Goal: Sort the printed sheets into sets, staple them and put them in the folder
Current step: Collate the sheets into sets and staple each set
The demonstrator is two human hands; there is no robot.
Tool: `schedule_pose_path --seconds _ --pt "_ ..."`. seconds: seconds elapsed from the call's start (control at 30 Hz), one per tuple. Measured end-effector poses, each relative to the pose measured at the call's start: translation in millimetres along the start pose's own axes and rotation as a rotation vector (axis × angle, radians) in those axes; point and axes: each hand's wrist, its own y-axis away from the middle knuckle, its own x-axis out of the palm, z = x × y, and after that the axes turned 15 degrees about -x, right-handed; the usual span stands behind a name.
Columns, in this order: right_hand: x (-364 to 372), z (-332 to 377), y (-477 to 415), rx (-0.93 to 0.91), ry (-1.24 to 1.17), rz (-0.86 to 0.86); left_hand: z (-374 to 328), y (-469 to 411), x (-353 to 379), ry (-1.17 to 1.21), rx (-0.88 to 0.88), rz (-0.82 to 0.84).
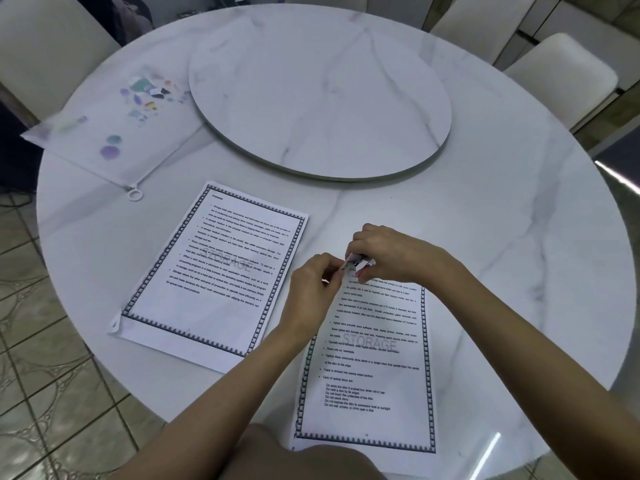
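Two sets of printed sheets with dark borders and a "STORAGE" watermark lie on the round marble table (519, 237). The left set (214, 271) lies flat and untouched, its near left corner curled. The right set (367, 358) lies in front of me, with both hands at its top left corner. My left hand (311, 285) pinches that corner. My right hand (384, 254) is closed around a small stapler (358, 262) that sits over the same corner. The translucent zip folder (110, 126) with coloured stickers lies at the far left, its ring pull toward me.
A raised marble turntable (318, 98) fills the table's middle. White chairs (561, 74) stand around the far side. The folder's far corner overhangs the table's left edge. Tiled floor (41, 358) shows at the left. My knee (294, 459) is at the table's near edge.
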Motion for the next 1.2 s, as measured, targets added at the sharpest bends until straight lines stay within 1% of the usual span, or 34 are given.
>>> schedule_pose_path --seconds 0.23,0.3,0.4,0.47,0.7,1.03,1.2 --pt "7.2 -1.8 1.6 -0.022 0.046 -0.043 -0.3 0.9 0.6 0.027 -0.015 -0.021" --pt "9.4 -2.2 2.6 -0.020 0.050 -0.055 4.1 1.4 0.0 -0.013 -0.026 0.004" --pt "10.3 -3.4 4.3 0.002 -0.036 -0.080 17.5 7.2 0.1 -0.137 -0.061 0.082" --pt "10.5 -3.1 5.6 0.010 -0.098 -0.094 26.1 12.8 0.4 -0.201 -0.082 0.102" --pt "17.2 -4.5 7.2 0.035 -0.167 -0.108 27.8 15.7 1.9 -0.221 -0.103 0.110" --pt "12.6 -6.5 5.0 0.037 -0.206 -0.052 28.1 15.1 0.4 -0.239 -0.060 0.102" --pt "11.8 -7.1 2.6 0.040 -0.223 -0.035 26.2 16.0 0.1 -0.234 -0.068 0.097"
